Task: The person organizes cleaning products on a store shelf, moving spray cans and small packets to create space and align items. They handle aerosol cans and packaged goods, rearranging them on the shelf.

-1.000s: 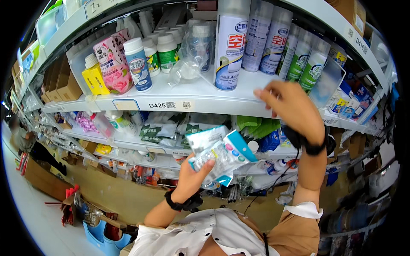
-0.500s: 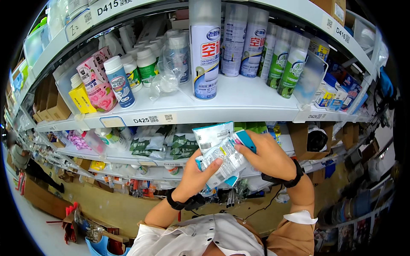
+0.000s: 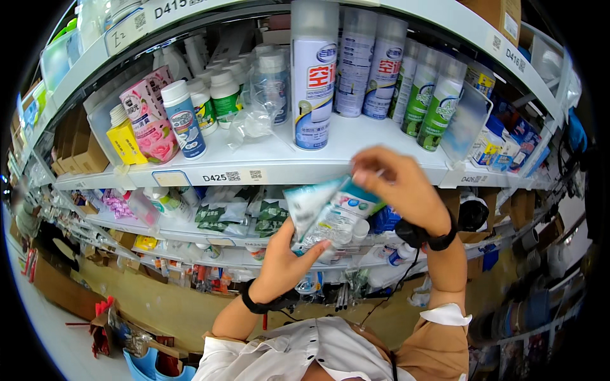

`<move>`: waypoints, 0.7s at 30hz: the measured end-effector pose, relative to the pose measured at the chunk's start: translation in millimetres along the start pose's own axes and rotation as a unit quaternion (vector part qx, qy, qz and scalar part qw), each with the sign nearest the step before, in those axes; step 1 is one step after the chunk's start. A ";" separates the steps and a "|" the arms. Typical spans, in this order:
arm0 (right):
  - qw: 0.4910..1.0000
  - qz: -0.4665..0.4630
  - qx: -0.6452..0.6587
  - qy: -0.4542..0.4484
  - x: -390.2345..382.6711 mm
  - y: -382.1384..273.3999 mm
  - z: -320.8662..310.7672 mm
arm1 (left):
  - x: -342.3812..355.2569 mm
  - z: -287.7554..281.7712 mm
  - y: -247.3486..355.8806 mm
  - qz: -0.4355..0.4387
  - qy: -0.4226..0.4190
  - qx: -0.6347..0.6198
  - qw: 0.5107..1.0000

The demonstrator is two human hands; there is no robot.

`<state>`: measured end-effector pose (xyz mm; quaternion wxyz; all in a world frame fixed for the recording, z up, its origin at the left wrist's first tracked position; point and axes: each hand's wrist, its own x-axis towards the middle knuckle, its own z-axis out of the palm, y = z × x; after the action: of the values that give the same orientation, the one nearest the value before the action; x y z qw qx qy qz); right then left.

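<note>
packets (image 3: 338, 219): at least two, white and teal, near the centre of the view, overlapping in a fan before the shelf (image 3: 357, 134). contents not identifiable.

left hand (image 3: 283, 261): at 7 o'clock of the packets, fingers clamped on their lower part, thumb across the front. right hand (image 3: 399, 185): at 2 o'clock, fingers bent near the upper corner; whether they pinch the film or merely sit close cannot be told.

handling, as judged: the step in hand appears to be two-handed handling of the packets. the low left grip leaves the upper ends free to splay; steady, light thumb pressure should hold the fan without creasing it. the right fingers would do best on the border, one layer at a time. slick film may let one packet slide off the other. a wide sweep toward 12 o'clock risks striking the stock above.

containers: tall spray can (image 3: 312, 95), 12 o'clock, upright, capped, near the shelf's front edge; green spray can (image 3: 436, 119), between 1 and 2 o'clock, capped; white bottle (image 3: 183, 122), 10 o'clock, capped. contents of all three not visible. cardboard box (image 3: 474, 236), 3 o'clock: holds a black item (image 3: 472, 214). blue tub (image 3: 143, 366), 8 o'clock: holds something dark, unclear.
</note>
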<state>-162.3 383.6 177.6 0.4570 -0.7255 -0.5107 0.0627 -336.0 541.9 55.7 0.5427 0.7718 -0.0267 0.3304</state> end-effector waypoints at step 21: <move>0.992 -0.063 0.004 0.106 133.2 24.2 -19.0 | -22.4 -33.4 -2.7 0.291 0.135 0.422 0.848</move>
<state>-72.5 477.1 221.0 0.5147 -0.6922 -0.5042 -0.0412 -368.4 564.4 47.8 0.0418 0.8307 -0.0346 0.5540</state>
